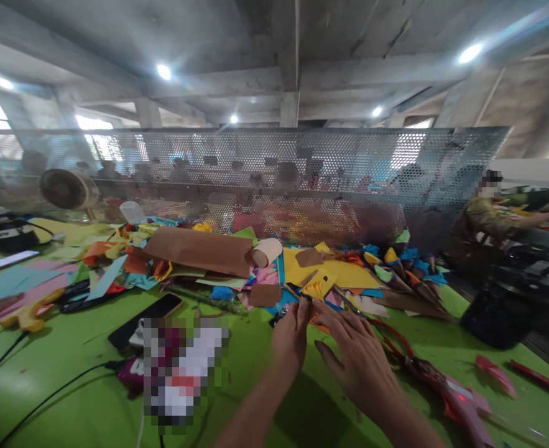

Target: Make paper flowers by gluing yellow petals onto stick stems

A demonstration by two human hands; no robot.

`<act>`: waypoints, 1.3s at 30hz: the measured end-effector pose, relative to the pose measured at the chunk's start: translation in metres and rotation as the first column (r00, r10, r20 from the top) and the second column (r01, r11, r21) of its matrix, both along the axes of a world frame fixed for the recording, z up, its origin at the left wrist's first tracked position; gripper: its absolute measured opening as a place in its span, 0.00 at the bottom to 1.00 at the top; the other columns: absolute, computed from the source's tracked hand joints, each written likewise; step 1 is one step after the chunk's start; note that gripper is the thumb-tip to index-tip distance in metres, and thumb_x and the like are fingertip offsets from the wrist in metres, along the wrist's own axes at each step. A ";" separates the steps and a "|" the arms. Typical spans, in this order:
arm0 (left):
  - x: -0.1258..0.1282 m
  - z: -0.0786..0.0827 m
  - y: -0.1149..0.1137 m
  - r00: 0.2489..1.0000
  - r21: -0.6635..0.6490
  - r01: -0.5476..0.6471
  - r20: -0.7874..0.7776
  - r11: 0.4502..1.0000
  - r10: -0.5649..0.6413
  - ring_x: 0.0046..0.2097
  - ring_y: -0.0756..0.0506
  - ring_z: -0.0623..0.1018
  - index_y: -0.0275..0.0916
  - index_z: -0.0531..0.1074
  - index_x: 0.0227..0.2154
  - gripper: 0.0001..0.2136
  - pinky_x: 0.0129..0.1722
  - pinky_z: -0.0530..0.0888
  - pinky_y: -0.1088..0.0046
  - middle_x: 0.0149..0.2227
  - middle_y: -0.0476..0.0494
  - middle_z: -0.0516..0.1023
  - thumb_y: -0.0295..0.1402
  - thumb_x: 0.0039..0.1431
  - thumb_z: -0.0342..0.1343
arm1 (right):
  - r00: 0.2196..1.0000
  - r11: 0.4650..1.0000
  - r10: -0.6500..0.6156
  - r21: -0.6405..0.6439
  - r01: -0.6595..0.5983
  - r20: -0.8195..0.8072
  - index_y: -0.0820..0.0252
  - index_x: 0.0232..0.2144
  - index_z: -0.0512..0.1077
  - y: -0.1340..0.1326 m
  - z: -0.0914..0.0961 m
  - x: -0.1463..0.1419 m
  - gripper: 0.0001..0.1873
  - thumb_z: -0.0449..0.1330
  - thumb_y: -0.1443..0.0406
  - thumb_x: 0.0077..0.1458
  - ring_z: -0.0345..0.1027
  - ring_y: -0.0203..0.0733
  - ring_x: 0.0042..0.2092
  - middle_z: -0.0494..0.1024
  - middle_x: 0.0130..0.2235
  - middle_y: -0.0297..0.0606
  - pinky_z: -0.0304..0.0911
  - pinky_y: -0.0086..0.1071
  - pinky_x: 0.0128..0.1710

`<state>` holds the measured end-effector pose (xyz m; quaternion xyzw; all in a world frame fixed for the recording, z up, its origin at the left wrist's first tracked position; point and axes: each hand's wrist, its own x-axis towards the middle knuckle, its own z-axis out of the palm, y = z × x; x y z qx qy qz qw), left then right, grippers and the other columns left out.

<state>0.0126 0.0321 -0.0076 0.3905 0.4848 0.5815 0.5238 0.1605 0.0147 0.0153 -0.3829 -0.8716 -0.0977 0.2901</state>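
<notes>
My left hand point(291, 338) and my right hand point(359, 358) meet over the green table point(69, 367), near a heap of coloured paper scraps. The left hand's fingers are curled and pinch something small and dark at their tips; I cannot make out what it is. The right hand lies with its fingers stretched forward, touching the same spot, and an orange paper scrap point(321, 324) shows beneath them. A folded yellow paper piece point(318, 286) lies just beyond the fingertips. A pink glue gun point(458, 398) rests to the right of my right hand.
A brown paper roll point(209, 250) lies across the pile. A black phone point(144, 321) and cables lie at left, a fan point(66, 188) at far left. A perforated metal screen point(265, 180) closes the back. Another person point(484, 218) sits at right beside a black calculator point(489, 320).
</notes>
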 end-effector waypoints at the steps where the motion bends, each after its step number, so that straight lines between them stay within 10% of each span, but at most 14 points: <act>1: 0.000 0.001 0.000 0.997 0.030 -0.050 -0.058 0.998 0.052 0.33 0.44 0.68 0.43 0.71 0.28 0.05 0.33 0.58 0.75 0.24 0.50 0.66 0.35 0.58 0.56 | 1.000 1.000 -0.002 -0.003 0.002 -0.006 0.51 0.50 0.68 0.000 0.000 0.000 0.17 0.57 0.68 0.58 0.68 0.50 0.53 0.71 0.60 0.40 0.63 0.47 0.50; 12: -0.002 0.000 -0.003 0.964 0.122 -0.062 -0.251 0.991 0.091 0.42 0.40 0.73 0.45 0.72 0.32 0.03 0.37 0.64 0.75 0.32 0.44 0.74 0.33 0.54 0.58 | 0.991 0.995 0.047 -0.085 -0.059 -0.128 0.51 0.48 0.67 0.003 -0.001 0.005 0.16 0.58 0.69 0.56 0.68 0.51 0.54 0.72 0.59 0.42 0.64 0.48 0.51; 25: 0.001 -0.006 0.001 0.909 0.112 -0.122 -0.386 0.986 0.157 0.26 0.45 0.63 0.44 0.67 0.24 0.10 0.29 0.52 0.74 0.21 0.52 0.59 0.39 0.58 0.57 | 0.992 0.990 0.080 -0.112 -0.090 -0.093 0.52 0.49 0.65 0.003 -0.001 0.006 0.17 0.58 0.68 0.57 0.67 0.50 0.55 0.71 0.60 0.40 0.63 0.48 0.52; 39: 0.000 -0.002 -0.002 0.593 0.088 -0.071 -0.797 0.994 0.113 0.29 0.42 0.74 0.44 0.68 0.34 0.13 0.29 0.56 0.73 0.25 0.46 0.71 0.45 0.65 0.46 | 0.986 0.988 0.084 -0.116 -0.101 -0.142 0.53 0.48 0.64 0.003 0.000 0.007 0.14 0.57 0.68 0.59 0.66 0.50 0.55 0.71 0.60 0.43 0.61 0.47 0.53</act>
